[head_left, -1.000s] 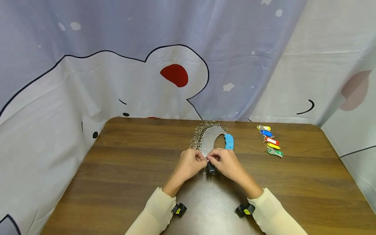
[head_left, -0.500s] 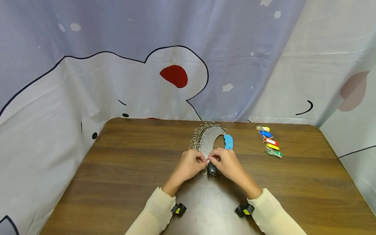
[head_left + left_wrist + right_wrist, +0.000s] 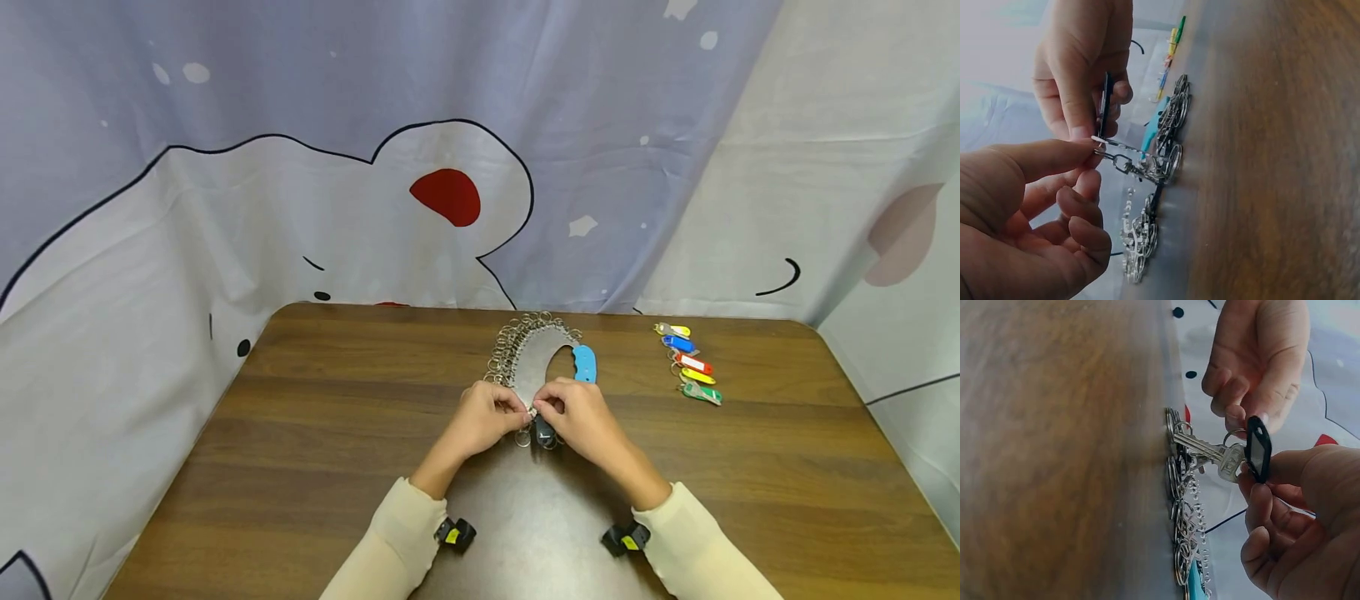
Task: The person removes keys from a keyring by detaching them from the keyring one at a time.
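Observation:
A sickle-shaped metal plate (image 3: 534, 358) with a blue handle (image 3: 585, 364) lies on the table, small metal rings (image 3: 501, 348) fringing its outer edge. At the plate's near end my left hand (image 3: 486, 418) pinches a key ring (image 3: 1235, 433) between thumb and finger. My right hand (image 3: 579, 417) holds a black key tag (image 3: 1259, 450) right beside it. A silver key (image 3: 1229, 461) hangs at the tag, its blade pointing towards the rings. In the left wrist view a metal swivel link (image 3: 1121, 164) reaches from my left fingertips to the plate's rings. Fingers partly hide the key ring.
Several key tags (image 3: 692, 363) in yellow, blue, red and green lie in a column at the right of the wooden table (image 3: 337, 467). A printed curtain (image 3: 315, 217) hangs along the table's back edge. Both wrists carry a black camera (image 3: 456, 535).
Both hands stay at the plate's near end with only slight finger movement. The black tag has shifted a little beneath the right fingers. The tags on the right have not moved.

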`<state>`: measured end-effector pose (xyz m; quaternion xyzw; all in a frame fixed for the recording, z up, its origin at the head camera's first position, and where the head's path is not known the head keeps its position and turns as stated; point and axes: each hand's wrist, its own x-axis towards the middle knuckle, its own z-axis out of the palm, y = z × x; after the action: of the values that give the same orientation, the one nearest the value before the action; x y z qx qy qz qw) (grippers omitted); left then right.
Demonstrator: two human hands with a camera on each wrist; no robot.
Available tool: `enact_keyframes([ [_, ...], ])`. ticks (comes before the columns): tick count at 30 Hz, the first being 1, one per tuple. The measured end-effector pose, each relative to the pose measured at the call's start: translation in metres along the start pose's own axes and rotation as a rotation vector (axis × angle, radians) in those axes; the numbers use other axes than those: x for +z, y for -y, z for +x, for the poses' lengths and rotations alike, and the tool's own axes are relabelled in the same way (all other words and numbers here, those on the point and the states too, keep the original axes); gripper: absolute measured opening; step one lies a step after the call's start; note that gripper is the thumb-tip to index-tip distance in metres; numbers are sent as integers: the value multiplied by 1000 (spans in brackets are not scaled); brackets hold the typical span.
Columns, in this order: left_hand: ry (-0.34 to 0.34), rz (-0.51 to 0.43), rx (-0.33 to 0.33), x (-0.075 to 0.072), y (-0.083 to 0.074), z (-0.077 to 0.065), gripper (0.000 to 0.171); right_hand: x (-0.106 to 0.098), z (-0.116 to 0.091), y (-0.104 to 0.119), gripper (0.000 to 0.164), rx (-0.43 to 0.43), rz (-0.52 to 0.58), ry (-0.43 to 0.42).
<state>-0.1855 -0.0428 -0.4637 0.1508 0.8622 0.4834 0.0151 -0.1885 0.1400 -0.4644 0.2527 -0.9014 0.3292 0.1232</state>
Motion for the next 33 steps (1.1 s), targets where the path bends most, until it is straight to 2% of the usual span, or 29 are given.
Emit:
enact_keyframes([
  [8, 4, -43, -38, 1, 3, 1, 7, 0, 0, 1, 6, -36, 26, 19],
  [16, 33, -67, -30, 3, 4, 0, 6, 1, -1, 0, 7, -4, -8, -1],
  [22, 52, -76, -56, 3, 1, -1, 10, 1, -1, 3, 7, -52, 12, 5],
  [25, 53, -90, -41, 3, 0, -2, 8, 1, -1, 2, 7, -48, -12, -12],
  [29, 50, -55, -11, 1, 0, -3, 6, -2, -2, -1, 7, -19, -51, -30],
  [33, 46, 48, 33, -1, -3, -5, 9, -13, 0, -1, 5, -18, -36, -50],
])
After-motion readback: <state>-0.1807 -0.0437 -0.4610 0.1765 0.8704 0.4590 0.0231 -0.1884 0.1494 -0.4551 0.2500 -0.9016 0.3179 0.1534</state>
